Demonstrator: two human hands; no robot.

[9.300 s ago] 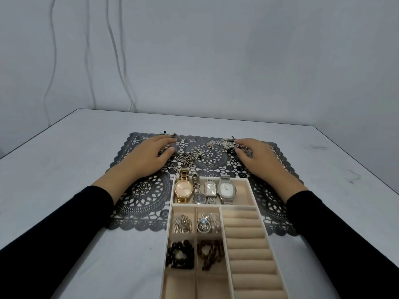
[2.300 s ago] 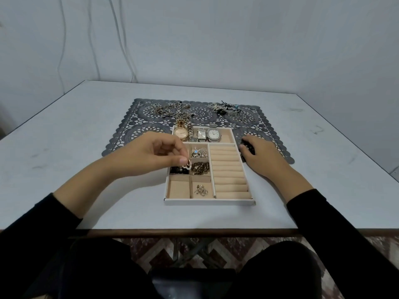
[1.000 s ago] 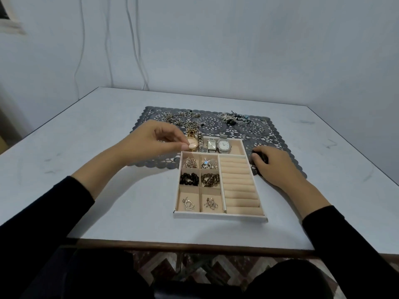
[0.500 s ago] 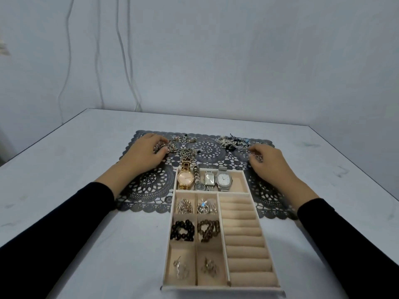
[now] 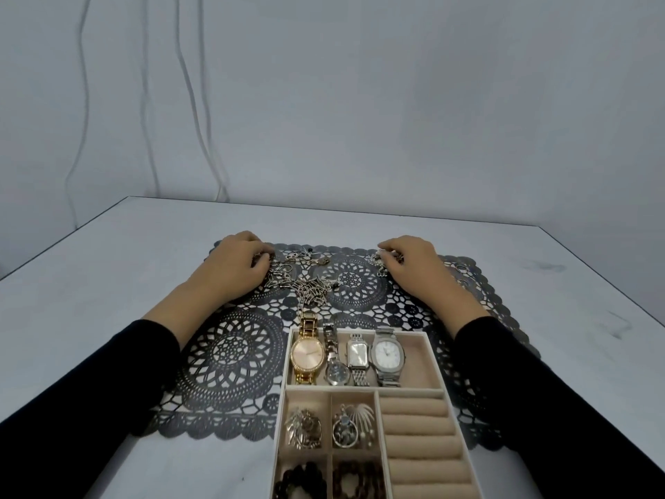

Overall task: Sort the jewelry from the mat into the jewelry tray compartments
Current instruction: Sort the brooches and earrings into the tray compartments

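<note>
At the far edge of the mat point(image 5: 230, 354), both hands are working with curled fingers. The left hand point(image 5: 234, 271) is pinching the edge of the tangled chains point(image 5: 309, 289), and the right hand point(image 5: 414, 268) is closing round a small silver piece point(image 5: 378, 261) (its fingers are hiding what kind). Trouble is waiting in that tangle. A lifted strand is probably going to drag its neighbours along, spilling them off the mat or over the watches point(image 5: 306, 354) lying in the jewelry tray point(image 5: 288, 358) just beside the chains.
</note>
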